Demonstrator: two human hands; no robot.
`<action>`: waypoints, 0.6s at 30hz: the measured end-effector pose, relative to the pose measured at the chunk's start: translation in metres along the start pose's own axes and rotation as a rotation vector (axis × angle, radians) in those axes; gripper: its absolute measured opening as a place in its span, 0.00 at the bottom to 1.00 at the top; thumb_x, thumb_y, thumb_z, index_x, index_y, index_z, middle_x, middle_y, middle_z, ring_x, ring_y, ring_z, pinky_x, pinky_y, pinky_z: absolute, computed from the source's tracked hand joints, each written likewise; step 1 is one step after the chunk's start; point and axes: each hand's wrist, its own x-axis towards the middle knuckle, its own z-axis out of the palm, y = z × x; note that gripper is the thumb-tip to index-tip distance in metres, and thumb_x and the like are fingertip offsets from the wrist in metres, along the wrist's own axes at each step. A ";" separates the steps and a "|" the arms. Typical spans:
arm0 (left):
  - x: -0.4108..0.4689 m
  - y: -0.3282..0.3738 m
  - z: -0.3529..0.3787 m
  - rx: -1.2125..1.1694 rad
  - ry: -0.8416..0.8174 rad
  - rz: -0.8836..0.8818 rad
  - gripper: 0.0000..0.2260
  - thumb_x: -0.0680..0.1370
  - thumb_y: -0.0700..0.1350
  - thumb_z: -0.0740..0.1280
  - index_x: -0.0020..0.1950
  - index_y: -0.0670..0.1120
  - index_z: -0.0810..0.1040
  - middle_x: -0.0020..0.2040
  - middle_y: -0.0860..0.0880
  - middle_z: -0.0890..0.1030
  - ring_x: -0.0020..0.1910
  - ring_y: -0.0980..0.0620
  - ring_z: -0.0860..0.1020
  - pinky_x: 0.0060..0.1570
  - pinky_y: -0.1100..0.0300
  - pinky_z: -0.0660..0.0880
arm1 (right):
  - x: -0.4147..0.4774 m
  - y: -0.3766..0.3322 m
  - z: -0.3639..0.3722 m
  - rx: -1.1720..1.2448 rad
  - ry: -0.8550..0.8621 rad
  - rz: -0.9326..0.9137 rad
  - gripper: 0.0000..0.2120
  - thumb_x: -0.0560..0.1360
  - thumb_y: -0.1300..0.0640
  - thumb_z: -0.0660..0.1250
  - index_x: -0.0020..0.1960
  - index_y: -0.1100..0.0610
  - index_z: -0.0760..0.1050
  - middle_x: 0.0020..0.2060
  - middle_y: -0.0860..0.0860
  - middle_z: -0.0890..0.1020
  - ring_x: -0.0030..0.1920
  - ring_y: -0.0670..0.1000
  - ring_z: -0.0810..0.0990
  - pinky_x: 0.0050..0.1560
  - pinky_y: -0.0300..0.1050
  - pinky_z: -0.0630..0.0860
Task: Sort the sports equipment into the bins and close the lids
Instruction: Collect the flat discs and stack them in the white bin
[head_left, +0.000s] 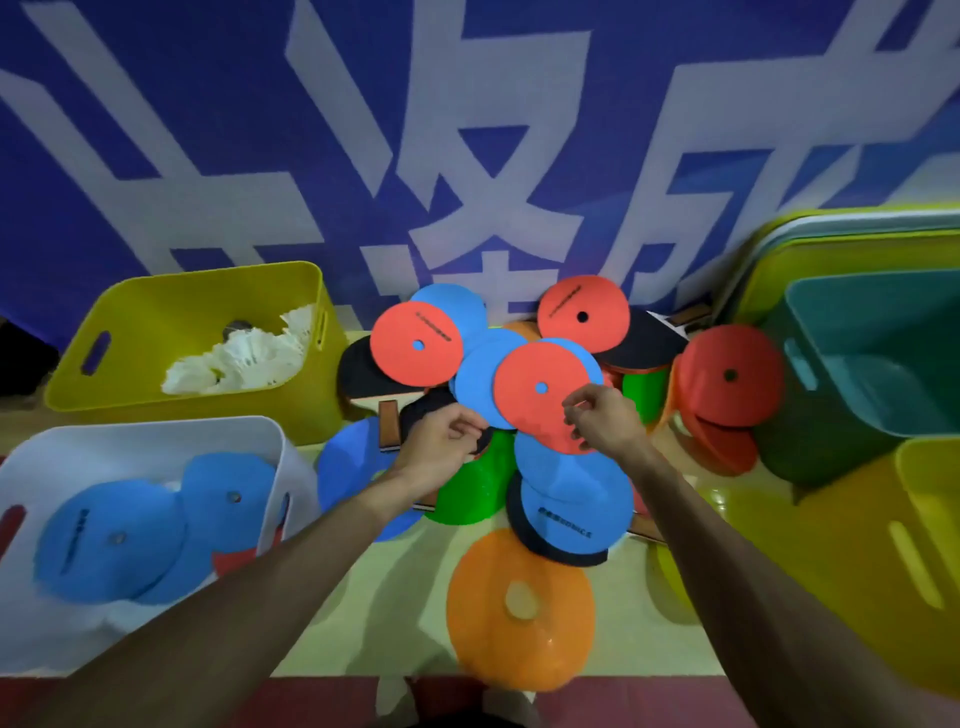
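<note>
A heap of flat discs, cones and paddles lies on the table. My right hand (605, 421) pinches the near edge of a red disc (535, 389) on top of the heap. My left hand (441, 444) rests with curled fingers on a black paddle (423, 410), beside a blue disc (475, 379); blur hides whether it grips anything. A white bin (260, 441) at the near left holds blue discs (109, 540). A yellow bin (130, 306) behind it holds white shuttlecocks (244, 358). A teal bin (810, 410) stands at the right.
An orange cone (519, 608) sits at the near edge. Green cones (467, 493) and more red discs (415, 343) and blue discs (571, 483) fill the middle. A red cone (727, 374) leans by the teal bin. Yellow bins and lids (857, 519) crowd the right. A blue banner rises behind.
</note>
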 end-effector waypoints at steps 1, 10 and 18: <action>0.004 -0.001 0.011 0.013 -0.026 -0.030 0.12 0.74 0.33 0.62 0.43 0.50 0.77 0.40 0.51 0.79 0.45 0.49 0.79 0.49 0.56 0.76 | 0.002 0.011 -0.005 -0.016 0.002 0.022 0.08 0.74 0.62 0.62 0.40 0.52 0.76 0.38 0.55 0.83 0.33 0.54 0.83 0.36 0.49 0.81; 0.030 -0.016 0.079 0.078 -0.171 -0.224 0.07 0.77 0.40 0.63 0.51 0.49 0.76 0.49 0.49 0.79 0.54 0.48 0.78 0.58 0.54 0.74 | 0.013 0.087 -0.013 -0.037 -0.061 0.107 0.06 0.71 0.61 0.63 0.38 0.59 0.77 0.36 0.62 0.81 0.40 0.61 0.82 0.46 0.60 0.80; 0.071 -0.005 0.095 -0.117 -0.033 -0.382 0.17 0.75 0.40 0.66 0.63 0.41 0.72 0.58 0.46 0.76 0.56 0.51 0.74 0.54 0.60 0.69 | 0.021 0.091 -0.004 0.103 -0.074 0.133 0.06 0.72 0.58 0.64 0.47 0.49 0.75 0.44 0.57 0.84 0.46 0.58 0.83 0.51 0.57 0.79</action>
